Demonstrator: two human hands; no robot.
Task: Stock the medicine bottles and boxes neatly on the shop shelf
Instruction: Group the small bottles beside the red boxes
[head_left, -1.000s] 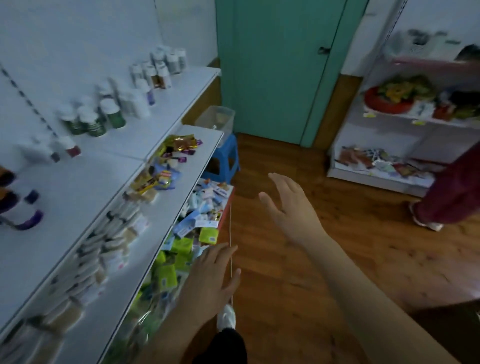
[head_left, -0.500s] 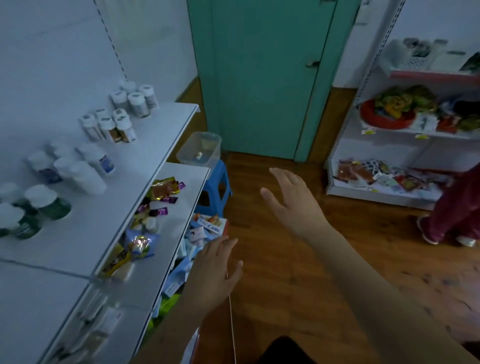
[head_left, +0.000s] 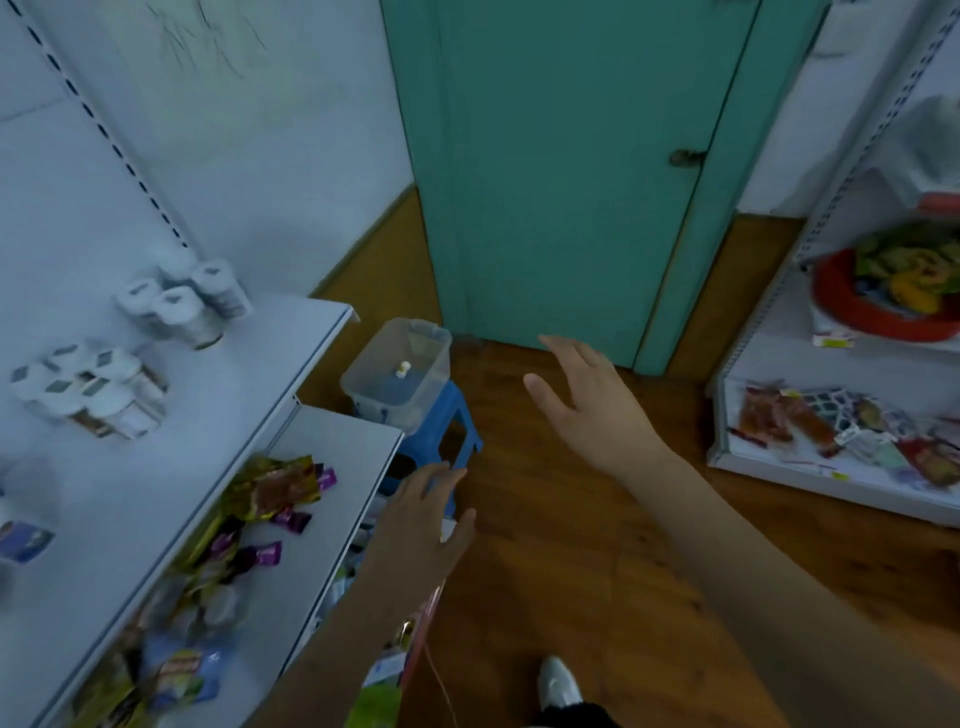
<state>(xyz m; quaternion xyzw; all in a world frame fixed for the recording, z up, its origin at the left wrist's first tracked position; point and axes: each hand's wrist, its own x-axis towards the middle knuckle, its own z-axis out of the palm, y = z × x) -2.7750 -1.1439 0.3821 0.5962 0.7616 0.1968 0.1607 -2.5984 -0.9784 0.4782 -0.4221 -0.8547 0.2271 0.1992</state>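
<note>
Wood floor (head_left: 545, 571) | left hand (head_left: 415, 525), right hand (head_left: 597, 410): fingers apparently spread, empty

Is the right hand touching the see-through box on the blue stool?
Apart. The head view shows the right hand open in the air, with bare wooden floor between it and the see-through box on the blue stool.

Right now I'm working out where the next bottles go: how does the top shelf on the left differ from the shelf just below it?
The top shelf carries white-capped medicine bottles standing in small clusters near the back panel; the lower shelf carries loose colourful sachets lying in a heap. The top shelf's bare stretch runs along its front; the lower shelf's lies at its far end. Both are white, and both have free room.
</note>
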